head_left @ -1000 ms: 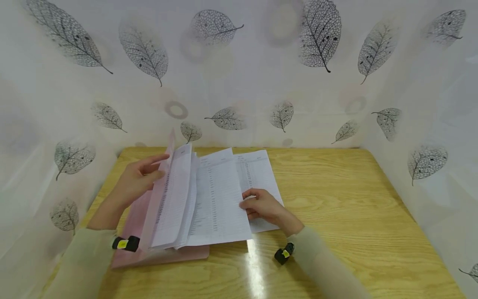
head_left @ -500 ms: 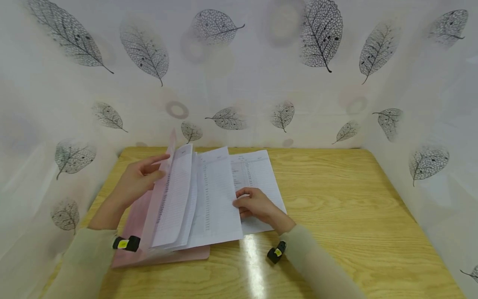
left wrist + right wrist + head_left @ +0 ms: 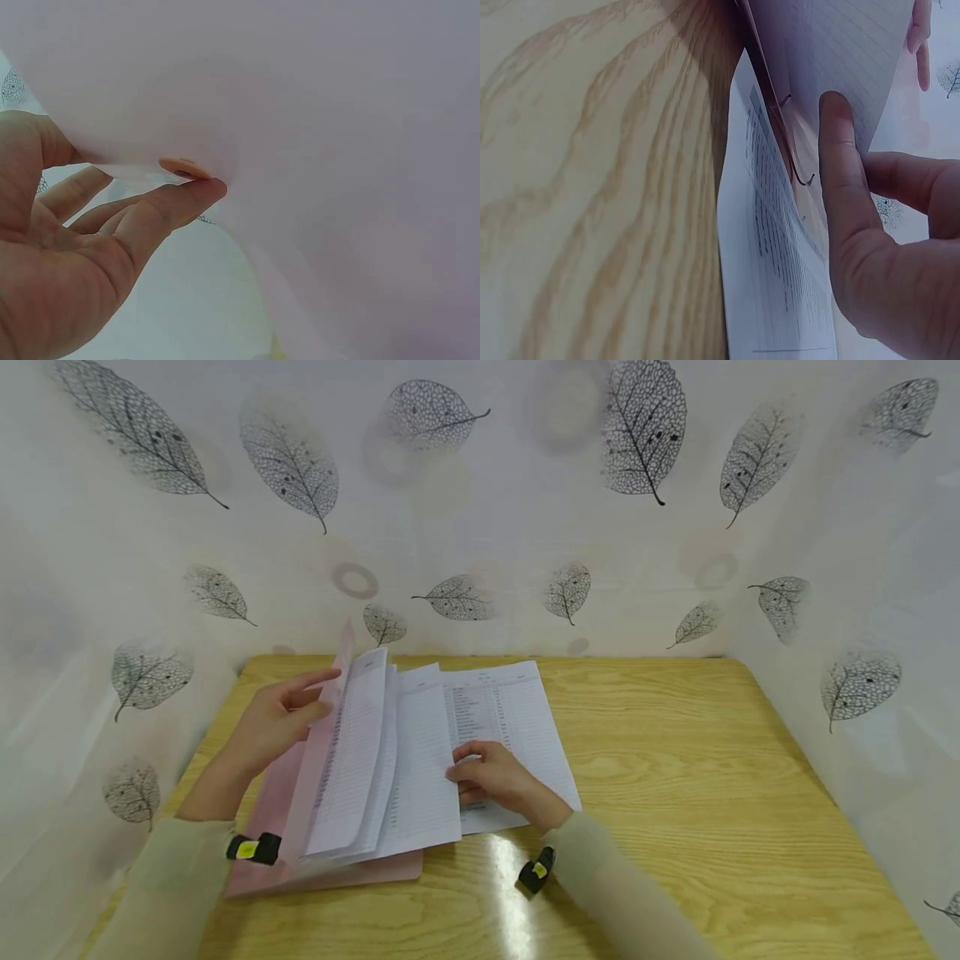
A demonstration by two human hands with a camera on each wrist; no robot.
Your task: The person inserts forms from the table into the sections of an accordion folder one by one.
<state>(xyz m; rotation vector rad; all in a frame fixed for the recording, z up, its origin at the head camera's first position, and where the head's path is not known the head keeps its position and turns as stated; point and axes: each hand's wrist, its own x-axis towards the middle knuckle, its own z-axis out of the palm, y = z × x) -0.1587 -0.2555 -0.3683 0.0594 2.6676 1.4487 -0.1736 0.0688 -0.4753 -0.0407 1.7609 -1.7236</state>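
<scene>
A pink translucent plastic folder lies at the left of the table, its cover raised. My left hand pinches the cover's edge, beside a round orange button in the left wrist view. Several printed sheets lean inside the cover. My right hand pinches the right edge of a printed sheet, its left part hidden behind the leaning sheets. In the right wrist view, thumb and finger lie on opposite faces of that sheet. Beneath it, another printed sheet lies on the table, partly covered.
The wooden table extends to the right of the papers. A pale curtain with leaf prints hangs behind and along both sides. Each wrist wears a black band with a small camera.
My right hand has moved left with its sheet, which now reaches further behind the leaning sheets. More of the sheet beneath shows. My left hand keeps its place on the raised cover.
</scene>
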